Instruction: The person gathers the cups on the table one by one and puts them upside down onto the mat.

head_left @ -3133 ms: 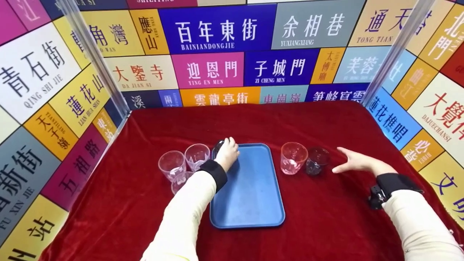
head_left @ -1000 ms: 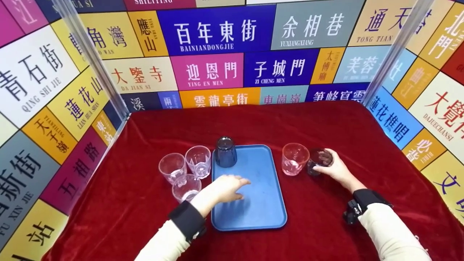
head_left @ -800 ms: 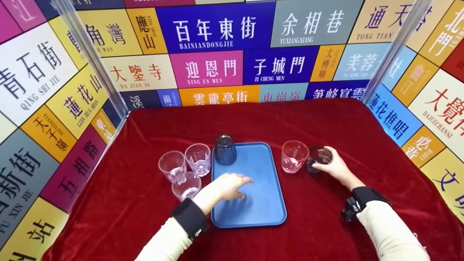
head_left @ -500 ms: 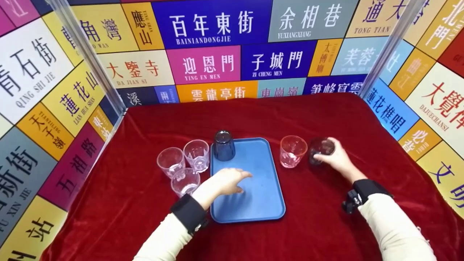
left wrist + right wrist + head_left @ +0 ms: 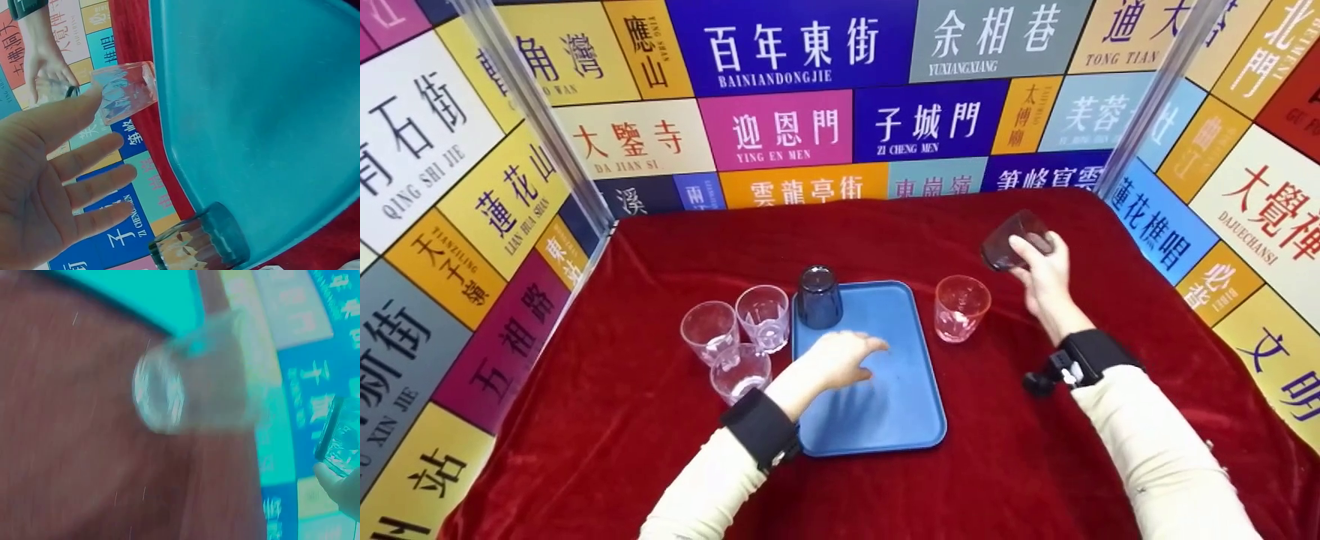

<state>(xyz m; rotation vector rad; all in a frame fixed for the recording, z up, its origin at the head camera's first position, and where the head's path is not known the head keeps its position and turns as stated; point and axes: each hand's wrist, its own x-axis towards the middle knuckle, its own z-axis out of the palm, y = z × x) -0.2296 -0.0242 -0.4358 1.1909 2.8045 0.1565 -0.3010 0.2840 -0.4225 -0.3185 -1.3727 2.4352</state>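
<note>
My right hand (image 5: 1046,276) grips a dark tumbler (image 5: 1006,244) and holds it tilted above the red cloth, up and to the right of the tray. In the right wrist view only part of that hand (image 5: 344,492) shows. My left hand (image 5: 840,360) hovers over the blue tray (image 5: 885,412) and holds nothing. Its fingers (image 5: 101,183) are spread and fairly straight in the left wrist view. Another dark tumbler (image 5: 819,304) stands upside down in the tray's far left corner. A pink tumbler (image 5: 960,315) stands just right of the tray.
Three clear tumblers stand close together left of the tray: one at the back (image 5: 765,322), one at the left (image 5: 709,334) and one nearer (image 5: 741,376). Red cloth (image 5: 960,480) covers the table. Sign-covered panels (image 5: 780,127) rise behind and at both sides.
My left hand let go of the upside-down dark tumbler and drew back toward me over the tray. My right hand took hold of the other dark tumbler, lifted it off the cloth and tilted it.
</note>
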